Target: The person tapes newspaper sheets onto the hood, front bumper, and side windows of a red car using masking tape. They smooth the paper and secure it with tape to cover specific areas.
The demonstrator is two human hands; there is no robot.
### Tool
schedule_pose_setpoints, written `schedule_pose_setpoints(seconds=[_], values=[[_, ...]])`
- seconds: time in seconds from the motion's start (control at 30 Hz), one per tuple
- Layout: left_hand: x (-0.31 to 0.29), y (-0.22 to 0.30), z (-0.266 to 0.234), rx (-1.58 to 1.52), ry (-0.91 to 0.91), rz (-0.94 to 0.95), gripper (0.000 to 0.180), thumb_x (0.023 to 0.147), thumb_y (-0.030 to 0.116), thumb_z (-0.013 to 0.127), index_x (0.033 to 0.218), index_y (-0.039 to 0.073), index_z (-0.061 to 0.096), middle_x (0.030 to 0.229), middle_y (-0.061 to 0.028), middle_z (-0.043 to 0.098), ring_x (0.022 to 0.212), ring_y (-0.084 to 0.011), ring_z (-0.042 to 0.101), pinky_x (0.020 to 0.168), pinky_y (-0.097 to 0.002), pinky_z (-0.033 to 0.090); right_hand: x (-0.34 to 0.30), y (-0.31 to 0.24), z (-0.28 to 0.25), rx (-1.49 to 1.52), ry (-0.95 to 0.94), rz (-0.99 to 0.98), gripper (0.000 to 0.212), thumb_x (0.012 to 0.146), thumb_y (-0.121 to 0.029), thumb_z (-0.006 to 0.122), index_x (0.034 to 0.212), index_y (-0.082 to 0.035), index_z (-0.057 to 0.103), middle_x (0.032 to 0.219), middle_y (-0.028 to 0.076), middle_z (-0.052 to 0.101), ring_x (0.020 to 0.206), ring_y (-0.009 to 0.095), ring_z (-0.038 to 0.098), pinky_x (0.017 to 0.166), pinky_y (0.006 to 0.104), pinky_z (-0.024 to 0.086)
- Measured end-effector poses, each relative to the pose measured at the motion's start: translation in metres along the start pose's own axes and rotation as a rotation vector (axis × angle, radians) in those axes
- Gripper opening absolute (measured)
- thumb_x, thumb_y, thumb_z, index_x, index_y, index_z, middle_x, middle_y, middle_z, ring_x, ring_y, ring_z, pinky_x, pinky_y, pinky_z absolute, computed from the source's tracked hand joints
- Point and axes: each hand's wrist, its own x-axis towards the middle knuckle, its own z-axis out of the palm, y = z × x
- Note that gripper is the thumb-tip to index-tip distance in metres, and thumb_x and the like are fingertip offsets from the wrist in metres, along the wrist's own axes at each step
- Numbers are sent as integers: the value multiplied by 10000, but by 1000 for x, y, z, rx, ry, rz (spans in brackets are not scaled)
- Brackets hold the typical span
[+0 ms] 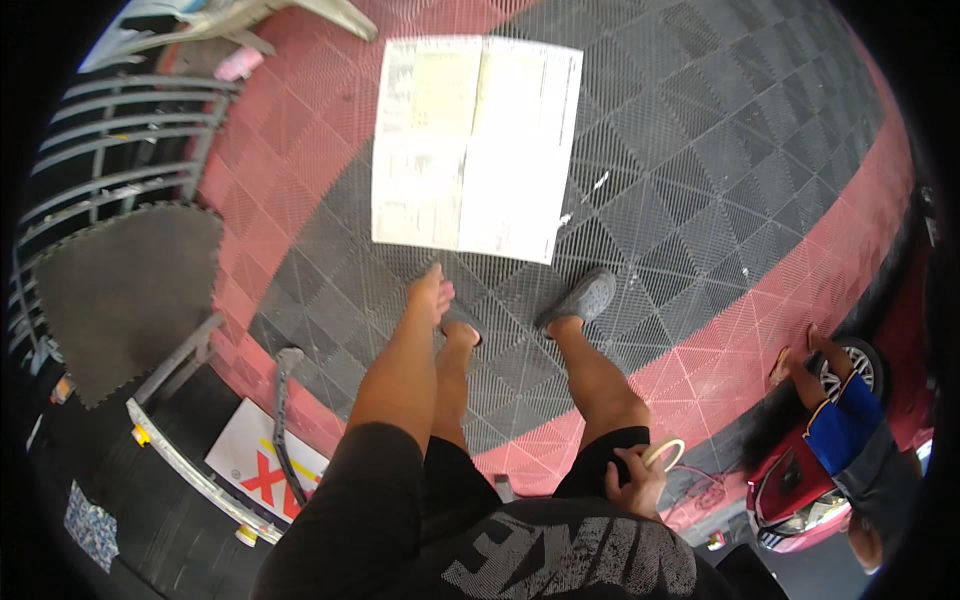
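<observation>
A large pale unfolded paper sheet (pixel 515 150) with printed columns lies flat on the floor ahead of my feet, a fold line running down its middle. My left hand (pixel 430 294) reaches forward and down near the sheet's lower edge, its fingers partly extended with nothing seen in them. It appears apart from the paper. By my right thigh, my right hand (pixel 637 484) grips a cream-coloured roll of tape (pixel 664 455), whose ring sticks up past the fingers.
Grey and red ribbed tiles (pixel 690 160) cover the floor. To the left stand a grey metal rack (pixel 150 130), a dark mat (pixel 130 290), a curved bumper strip (pixel 190 480) and a white sign (pixel 250 450). At right are a red car (pixel 800 490) and another person (pixel 850 430).
</observation>
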Motion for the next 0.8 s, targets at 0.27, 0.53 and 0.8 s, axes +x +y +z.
schedule_pose_setpoints(seconds=[0.27, 0.53, 0.8], values=[[191, -11, 51, -399, 58, -236, 1043, 1018, 692, 641, 1720, 33, 242, 1723, -209, 329, 1540, -362, 388, 1270, -521, 316, 20, 2, 10, -158, 83, 53, 274, 807, -74, 786, 1067, -121, 714, 1067, 166, 594, 966, 355, 617, 822, 477, 491], [209, 12, 80, -480, 126, -21, 581, 1020, 381, 740, 1466, 42, 587, 1457, -139, 573, 1312, -272, 555, 1125, -436, 464, 27, -8, 3, -183, 32, 78, 293, 811, -71, 787, 1087, -117, 700, 1098, 176, 573, 1030, 351, 591, 896, 470, 472], [-30, 57, 111, -779, -378, 231, 172, 950, 74, 673, 1120, 49, 657, 1114, -61, 703, 980, -213, 650, 1024, -421, 516, 44, -33, -18, 18, 92, 56, 214, 825, -81, 830, 1023, -117, 758, 1012, 158, 663, 894, 383, 663, 765, 488, 535]])
